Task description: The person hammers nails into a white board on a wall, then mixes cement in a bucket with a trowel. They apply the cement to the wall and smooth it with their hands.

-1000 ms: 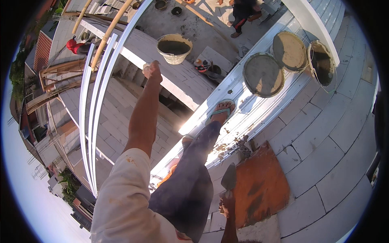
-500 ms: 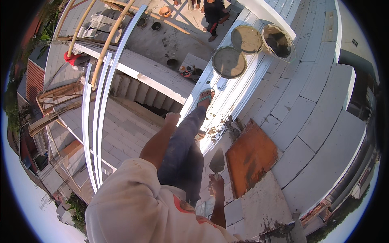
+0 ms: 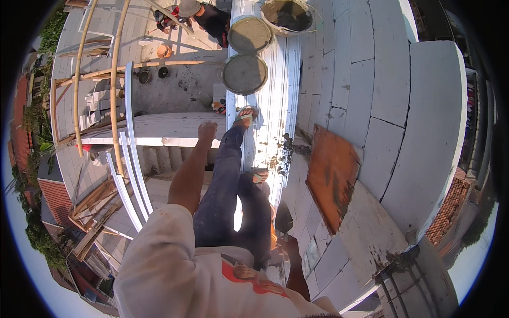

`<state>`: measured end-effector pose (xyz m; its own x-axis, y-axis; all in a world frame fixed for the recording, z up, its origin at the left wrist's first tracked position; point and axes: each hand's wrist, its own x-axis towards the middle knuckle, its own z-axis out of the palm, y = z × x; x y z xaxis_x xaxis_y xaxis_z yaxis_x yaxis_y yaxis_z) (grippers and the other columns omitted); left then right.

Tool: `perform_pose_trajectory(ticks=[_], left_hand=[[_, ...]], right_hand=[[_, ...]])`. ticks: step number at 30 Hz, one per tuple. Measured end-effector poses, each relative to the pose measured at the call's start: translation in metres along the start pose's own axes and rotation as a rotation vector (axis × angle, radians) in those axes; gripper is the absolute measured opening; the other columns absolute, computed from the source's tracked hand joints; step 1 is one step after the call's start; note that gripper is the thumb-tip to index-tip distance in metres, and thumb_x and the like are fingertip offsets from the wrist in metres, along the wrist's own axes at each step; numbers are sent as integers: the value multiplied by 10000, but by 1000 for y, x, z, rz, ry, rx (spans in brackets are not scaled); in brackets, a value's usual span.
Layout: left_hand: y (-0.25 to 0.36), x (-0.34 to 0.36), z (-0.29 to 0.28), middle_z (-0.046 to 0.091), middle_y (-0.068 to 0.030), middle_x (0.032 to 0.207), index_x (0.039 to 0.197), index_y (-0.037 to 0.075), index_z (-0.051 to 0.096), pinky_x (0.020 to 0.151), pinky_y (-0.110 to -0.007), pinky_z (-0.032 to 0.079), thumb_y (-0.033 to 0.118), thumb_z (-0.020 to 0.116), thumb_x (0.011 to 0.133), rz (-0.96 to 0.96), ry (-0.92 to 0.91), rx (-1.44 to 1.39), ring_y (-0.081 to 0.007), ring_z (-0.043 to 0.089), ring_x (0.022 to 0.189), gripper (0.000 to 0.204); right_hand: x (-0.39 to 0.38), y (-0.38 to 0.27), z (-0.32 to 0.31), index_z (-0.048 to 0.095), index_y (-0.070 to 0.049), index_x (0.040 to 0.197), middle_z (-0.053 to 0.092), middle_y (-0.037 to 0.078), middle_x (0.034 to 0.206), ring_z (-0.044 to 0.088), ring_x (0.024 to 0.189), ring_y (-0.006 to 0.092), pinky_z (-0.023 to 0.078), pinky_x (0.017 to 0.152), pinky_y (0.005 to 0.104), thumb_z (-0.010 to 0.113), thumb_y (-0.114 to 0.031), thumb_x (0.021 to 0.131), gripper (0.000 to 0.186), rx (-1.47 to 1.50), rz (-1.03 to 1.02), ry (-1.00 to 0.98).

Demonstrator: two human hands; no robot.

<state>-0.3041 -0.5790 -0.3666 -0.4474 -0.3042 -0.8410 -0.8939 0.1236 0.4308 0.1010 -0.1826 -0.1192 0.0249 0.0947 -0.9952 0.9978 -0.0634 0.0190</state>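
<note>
My right hand (image 3: 288, 246) is wrapped round the handle of a trowel (image 3: 283, 217), whose dark pointed blade is held away from my body, over the block surface. Raised on the left beyond my knee, my left hand (image 3: 208, 130) is curled closed and holds nothing that I can see. Ahead, on the bright ribbed metal sheets (image 3: 270, 100) under my sandalled feet, stand two buckets filled with smooth grey mortar, a nearer bucket (image 3: 244, 74) and a farther bucket (image 3: 249, 35). Beside them is a partly filled bucket (image 3: 287, 16) with a wire handle.
A stained orange-brown board (image 3: 334, 175) leans by the block wall (image 3: 384, 138) on my right. Mortar scraps (image 3: 283, 153) lie by the sheets' edge. To the left are an open stairwell (image 3: 169, 159), metal channels (image 3: 132, 164) and bamboo poles (image 3: 115, 90). Below, a co-worker (image 3: 209, 21) bends beside another person.
My view has turned, and I have come nearer the mortar buckets. My left arm has swung farther forward, and the trowel remains in my right hand. The co-worker below now bends over.
</note>
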Motion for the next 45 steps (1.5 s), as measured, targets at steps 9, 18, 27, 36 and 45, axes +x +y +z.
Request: perform_pose_trajectory(ticks=[9,18,27,36,45], left_hand=[[116,136,60,464,-135,1516,1533,55,426,1112,-546,424,465,537,1048,-70,17,-128,-326,476,1399,645],[88,206,112,499,-182,1453,1488,10,400,1062,-538,503,363,536,1061,-128,-50,-260,-333,570,1268,571],[66,194,134,645,-140,1182,1266,-52,558,749,-402,519,265,575,952,95,176,-83,-237,628,974,446],[68,204,145,606,-51,858,1024,65,639,603,-340,489,360,505,1051,41,205,-34,-173,609,722,325],[48,205,116,690,-108,1146,1329,14,531,772,-357,604,169,564,1017,107,43,-264,-261,730,1007,350]], right_hand=[[34,-50,36,665,-11,973,698,124,742,710,590,230,593,522,366,740,-100,862,160,163,145,-87],[89,-141,82,637,-9,1030,671,97,716,684,559,187,586,539,324,762,-135,919,210,379,161,-119],[126,-99,74,633,-13,1036,646,74,680,656,527,181,568,520,309,761,-168,936,224,446,33,-142],[154,-13,36,625,-10,994,620,62,667,630,501,171,534,469,320,735,-125,931,171,461,62,-44],[204,-119,49,670,-33,1069,655,45,723,653,581,150,551,573,287,750,-148,940,190,497,-195,-163]])
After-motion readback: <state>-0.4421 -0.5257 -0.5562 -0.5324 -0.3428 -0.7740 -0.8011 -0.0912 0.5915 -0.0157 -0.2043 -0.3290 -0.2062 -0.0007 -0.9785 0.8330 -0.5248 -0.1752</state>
